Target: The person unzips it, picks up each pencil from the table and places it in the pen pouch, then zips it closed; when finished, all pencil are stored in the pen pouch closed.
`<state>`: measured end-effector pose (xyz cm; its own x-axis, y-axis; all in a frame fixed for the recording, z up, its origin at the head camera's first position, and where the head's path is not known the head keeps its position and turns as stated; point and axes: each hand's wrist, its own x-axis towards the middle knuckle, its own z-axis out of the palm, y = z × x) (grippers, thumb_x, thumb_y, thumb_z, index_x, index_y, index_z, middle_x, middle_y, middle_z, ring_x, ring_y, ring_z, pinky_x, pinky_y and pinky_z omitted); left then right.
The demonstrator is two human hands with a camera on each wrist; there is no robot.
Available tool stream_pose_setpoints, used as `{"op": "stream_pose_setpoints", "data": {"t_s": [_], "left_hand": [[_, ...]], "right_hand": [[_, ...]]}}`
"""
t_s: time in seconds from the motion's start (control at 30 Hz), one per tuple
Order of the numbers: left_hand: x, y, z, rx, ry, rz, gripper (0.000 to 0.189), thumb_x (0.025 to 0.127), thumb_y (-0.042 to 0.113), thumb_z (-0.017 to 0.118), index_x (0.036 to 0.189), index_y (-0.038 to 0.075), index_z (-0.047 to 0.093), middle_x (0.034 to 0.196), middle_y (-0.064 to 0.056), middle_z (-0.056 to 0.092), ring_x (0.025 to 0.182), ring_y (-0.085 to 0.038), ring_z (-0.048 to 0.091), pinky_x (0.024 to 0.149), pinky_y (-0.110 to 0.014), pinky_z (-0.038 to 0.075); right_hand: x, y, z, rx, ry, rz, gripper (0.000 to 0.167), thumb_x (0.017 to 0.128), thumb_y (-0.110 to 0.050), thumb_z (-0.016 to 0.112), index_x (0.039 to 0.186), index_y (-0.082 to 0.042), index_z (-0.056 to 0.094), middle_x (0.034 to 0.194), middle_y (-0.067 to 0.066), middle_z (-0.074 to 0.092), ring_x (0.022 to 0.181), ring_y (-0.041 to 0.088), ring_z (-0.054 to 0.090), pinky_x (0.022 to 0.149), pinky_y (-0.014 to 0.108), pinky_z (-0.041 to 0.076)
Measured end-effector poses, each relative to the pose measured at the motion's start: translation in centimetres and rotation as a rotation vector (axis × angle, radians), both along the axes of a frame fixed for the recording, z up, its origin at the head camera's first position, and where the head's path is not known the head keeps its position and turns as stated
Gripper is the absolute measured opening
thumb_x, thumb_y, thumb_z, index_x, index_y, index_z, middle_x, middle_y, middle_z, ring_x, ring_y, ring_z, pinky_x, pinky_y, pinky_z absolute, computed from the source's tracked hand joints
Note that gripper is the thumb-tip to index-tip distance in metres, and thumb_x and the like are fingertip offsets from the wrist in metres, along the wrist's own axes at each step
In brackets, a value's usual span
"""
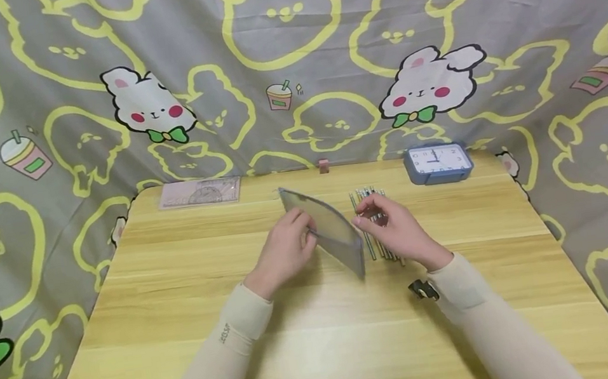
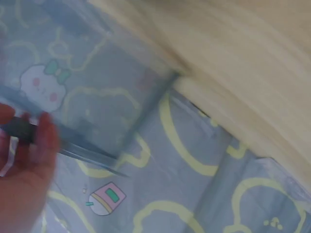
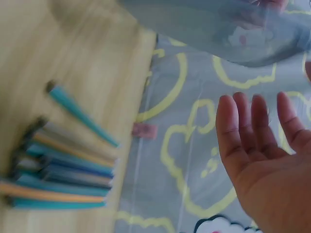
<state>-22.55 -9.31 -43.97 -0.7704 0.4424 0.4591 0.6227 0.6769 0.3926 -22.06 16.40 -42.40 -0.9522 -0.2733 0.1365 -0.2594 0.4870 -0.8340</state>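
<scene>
My left hand (image 1: pixel 283 247) pinches the zipped edge of a translucent grey pouch (image 1: pixel 338 233), which stands tilted above the middle of the table. In the left wrist view the thumb and fingers (image 2: pixel 46 138) grip a dark part at that edge. The patterned cloth shows through the pouch's sheer side. My right hand (image 1: pixel 402 231) is just right of the pouch, over a group of pencils (image 1: pixel 379 249). Its fingers are extended and loosely bent with nothing between them in the right wrist view. One teal pencil (image 3: pixel 82 114) lies apart from the others.
A blue-framed clock (image 1: pixel 439 163) stands at the back right of the wooden table (image 1: pixel 326 359). At the back left lies a flat pinkish packet (image 1: pixel 199 192). A small pink block (image 1: pixel 324 166) sits at the back edge. Patterned cloth (image 1: pixel 296 133) hangs behind and at both sides.
</scene>
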Motion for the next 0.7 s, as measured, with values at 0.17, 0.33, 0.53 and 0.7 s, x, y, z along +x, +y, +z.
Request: {"op": "stream_pose_setpoints", "data": {"t_s": [0.17, 0.33, 0.53, 0.7], "left_hand": [[0.2, -0.1, -0.8, 0.014, 0.089, -0.159, 0.014, 0.087, -0.004, 0.069, 0.091, 0.009, 0.066, 0.098, -0.003, 0.067, 0.094, -0.020, 0.066, 0.081, -0.031, 0.062], [0.5, -0.7, -1.0, 0.048, 0.125, -0.205, 0.014, 0.086, -0.004, 0.069, 0.092, 0.009, 0.066, 0.099, -0.004, 0.068, 0.094, -0.020, 0.067, 0.081, -0.031, 0.062], [0.0, -4.0, -1.4, 0.103, 0.167, -0.121, 0.016, 0.084, -0.008, 0.068, 0.089, 0.007, 0.066, 0.094, -0.005, 0.070, 0.089, -0.022, 0.069, 0.082, -0.035, 0.064], [-0.7, -5.4, -1.3, 0.107, 0.152, -0.087, 0.014, 0.087, -0.006, 0.067, 0.093, 0.007, 0.069, 0.095, -0.005, 0.071, 0.091, -0.023, 0.070, 0.084, -0.038, 0.063]], "right_hand": [[-0.7, -1.6, 0.2, 0.118, 0.109, 0.046, 0.018, 0.100, -0.022, 0.074, 0.112, -0.009, 0.072, 0.103, 0.003, 0.074, 0.091, 0.016, 0.070, 0.080, 0.034, 0.060], [-0.9, -2.5, 0.1, 0.256, 0.177, 0.089, 0.009, 0.098, -0.013, 0.074, 0.106, -0.011, 0.075, 0.082, -0.005, 0.071, 0.073, 0.009, 0.064, 0.068, 0.029, 0.056], [-1.6, -1.2, -1.1, 0.320, 0.176, 0.000, 0.015, 0.097, -0.004, 0.065, 0.105, -0.009, 0.076, 0.083, 0.000, 0.071, 0.068, 0.012, 0.058, 0.064, 0.030, 0.050], [-2.2, -0.4, -2.2, 0.296, 0.162, -0.069, 0.015, 0.100, -0.005, 0.062, 0.104, -0.010, 0.076, 0.087, 0.002, 0.073, 0.071, 0.014, 0.059, 0.064, 0.030, 0.049]]}}
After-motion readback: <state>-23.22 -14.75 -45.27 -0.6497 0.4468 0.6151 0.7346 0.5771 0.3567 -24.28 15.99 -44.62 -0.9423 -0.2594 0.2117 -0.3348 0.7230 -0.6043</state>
